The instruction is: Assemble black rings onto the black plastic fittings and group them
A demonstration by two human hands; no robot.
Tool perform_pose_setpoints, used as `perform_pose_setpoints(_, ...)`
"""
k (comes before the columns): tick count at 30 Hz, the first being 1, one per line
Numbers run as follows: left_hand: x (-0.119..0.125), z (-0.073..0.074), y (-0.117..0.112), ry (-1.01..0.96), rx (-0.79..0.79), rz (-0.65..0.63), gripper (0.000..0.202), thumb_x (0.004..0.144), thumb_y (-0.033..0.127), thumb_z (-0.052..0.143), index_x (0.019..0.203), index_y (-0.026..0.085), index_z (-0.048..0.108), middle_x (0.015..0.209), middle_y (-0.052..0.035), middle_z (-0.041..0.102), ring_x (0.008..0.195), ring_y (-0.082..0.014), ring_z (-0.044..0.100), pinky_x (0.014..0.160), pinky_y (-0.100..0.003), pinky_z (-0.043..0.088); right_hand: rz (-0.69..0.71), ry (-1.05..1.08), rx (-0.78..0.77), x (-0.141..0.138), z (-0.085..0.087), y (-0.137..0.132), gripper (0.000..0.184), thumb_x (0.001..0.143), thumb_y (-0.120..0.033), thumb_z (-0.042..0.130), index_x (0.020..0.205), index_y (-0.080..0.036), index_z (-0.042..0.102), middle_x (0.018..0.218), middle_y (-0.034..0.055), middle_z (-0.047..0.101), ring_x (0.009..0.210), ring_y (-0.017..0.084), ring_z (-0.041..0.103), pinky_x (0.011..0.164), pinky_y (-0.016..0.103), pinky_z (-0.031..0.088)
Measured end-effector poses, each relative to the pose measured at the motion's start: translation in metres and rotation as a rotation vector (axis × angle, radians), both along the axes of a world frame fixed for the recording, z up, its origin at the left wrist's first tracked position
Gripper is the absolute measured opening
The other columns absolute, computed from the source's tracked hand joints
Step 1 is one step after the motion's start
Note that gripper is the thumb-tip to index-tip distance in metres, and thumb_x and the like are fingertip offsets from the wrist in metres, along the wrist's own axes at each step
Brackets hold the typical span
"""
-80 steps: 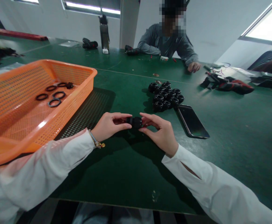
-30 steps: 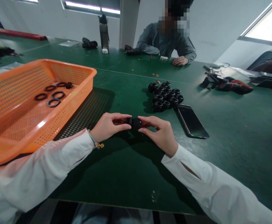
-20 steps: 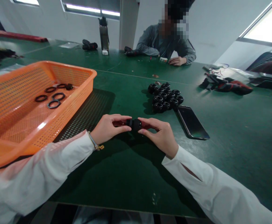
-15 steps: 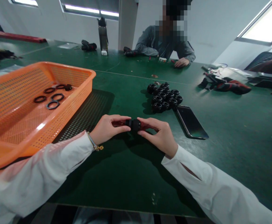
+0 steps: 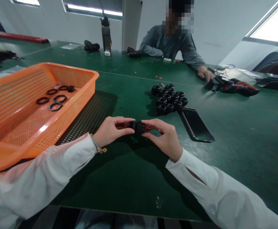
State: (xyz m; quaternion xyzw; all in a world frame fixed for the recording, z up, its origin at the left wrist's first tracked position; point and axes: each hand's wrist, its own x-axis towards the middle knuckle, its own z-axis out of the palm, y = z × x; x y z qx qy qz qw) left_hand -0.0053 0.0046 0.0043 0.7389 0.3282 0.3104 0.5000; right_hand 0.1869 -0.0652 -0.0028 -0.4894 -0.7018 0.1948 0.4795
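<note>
Between my two hands, just above the green table, is a black plastic cable gland (image 5: 139, 127). My left hand (image 5: 110, 131) pinches its left end between thumb and fingers. On the other side, the thumb and fingers of my right hand (image 5: 164, 137) close on the right end. The fingertips hide part of both ends. Beyond my right hand, a cluster of similar black cable glands (image 5: 169, 99) stands on the table, round openings facing up.
An orange perforated basket (image 5: 94, 76) at left holds several black ring nuts (image 5: 55, 106). A phone (image 5: 196, 124) lies right of the cluster. Across the table a person (image 5: 171, 44) sits, one hand (image 5: 205, 73) by a black-and-red tool (image 5: 240, 87). A bottle (image 5: 106, 36) stands behind.
The person across the table has reached a hand toward the black-and-red tool at right. My hands keep their hold on the cable gland, with hardly any movement.
</note>
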Motion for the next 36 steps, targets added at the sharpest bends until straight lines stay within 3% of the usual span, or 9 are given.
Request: perform_pose_setpoints(36,-0.0029,-0.0024,0.0006,0.047,0.139,0.000,0.042,0.067,0.038,0.071,0.100,0.013,0.071,0.082,-0.0055,0.069,0.071,-0.0164,0.064,0.066,-0.026,0.053,-0.016,-0.048,-0.088,0.0005,0.0017,0.0015,0.025,0.074,-0.024,0.068,0.097,-0.016,0.071,0.086,0.0054,0.074,0.071,0.017,0.069,0.070,0.030,0.056)
